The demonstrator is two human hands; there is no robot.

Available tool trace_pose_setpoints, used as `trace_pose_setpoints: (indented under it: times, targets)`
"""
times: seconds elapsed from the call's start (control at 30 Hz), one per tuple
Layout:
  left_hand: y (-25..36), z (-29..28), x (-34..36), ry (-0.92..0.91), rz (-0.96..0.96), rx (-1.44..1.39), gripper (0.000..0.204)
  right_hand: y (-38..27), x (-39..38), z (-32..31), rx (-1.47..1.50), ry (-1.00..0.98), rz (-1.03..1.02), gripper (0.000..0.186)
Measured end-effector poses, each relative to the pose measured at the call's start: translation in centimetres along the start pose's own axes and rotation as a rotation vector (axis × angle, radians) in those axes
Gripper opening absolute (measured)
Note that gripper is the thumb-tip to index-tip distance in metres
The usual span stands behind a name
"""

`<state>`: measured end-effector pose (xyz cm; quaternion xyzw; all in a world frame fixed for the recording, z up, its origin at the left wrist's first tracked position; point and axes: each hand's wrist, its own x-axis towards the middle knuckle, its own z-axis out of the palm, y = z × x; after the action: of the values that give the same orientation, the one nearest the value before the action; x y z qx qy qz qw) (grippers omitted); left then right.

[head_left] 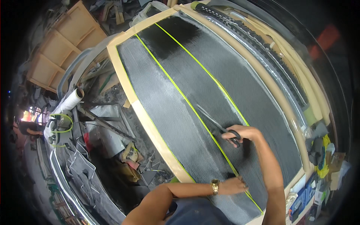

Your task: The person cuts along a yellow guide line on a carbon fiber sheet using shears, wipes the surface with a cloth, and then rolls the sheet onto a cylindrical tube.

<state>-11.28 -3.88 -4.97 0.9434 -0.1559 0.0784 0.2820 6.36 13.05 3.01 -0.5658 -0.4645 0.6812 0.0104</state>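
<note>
A large sheet of dark woven carbon-fibre cloth (165, 101) lies across a long table, crossed by two lines of yellow-green tape (182, 96). In my right hand (245, 133) is a pair of scissors (211, 118) with black handles, its blades pointing to the far left above the cloth, near the left tape line. My left hand (231, 185), with a gold watch (215, 186) on the wrist, is low over the cloth at the near end of that same tape line. Its fingers are curled in at the tape; whatever is between them is hidden.
Tan paper edging (144, 116) borders the cloth. Long rolls (277, 90) lie along the right side. Blue boxes (302, 200) sit at the near right corner. On the left are a white roll (71, 99), a wooden frame (67, 45) and floor scraps. Another person (28, 128) is far left.
</note>
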Motion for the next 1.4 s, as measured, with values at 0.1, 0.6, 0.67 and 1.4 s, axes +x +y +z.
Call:
trace_pose_setpoints:
  times: [0.1, 0.6, 0.67, 1.4]
  targets:
    - [-2.0, -2.4, -0.6, 0.03, -0.087, 0.019, 0.019, 1.6, -5.6, 1.5, 0.068, 0.066, -0.096, 0.062]
    - [-14.7, -15.3, -11.1, 0.012, -0.385, 0.142, 0.027, 4.5, -11.8, 5.6, 0.229, 0.422, -0.226, 0.046]
    - [-17.0, -16.8, -13.1, 0.021, -0.388, 0.169, 0.027, 3.0, -9.6, 4.8, 0.287, 0.438, -0.232, 0.046]
    - [-24.1, -23.8, -18.1, 0.098, -0.252, 0.073, 0.018, -7.8, 8.2, -4.4, 0.303, -0.146, 0.084, 0.047]
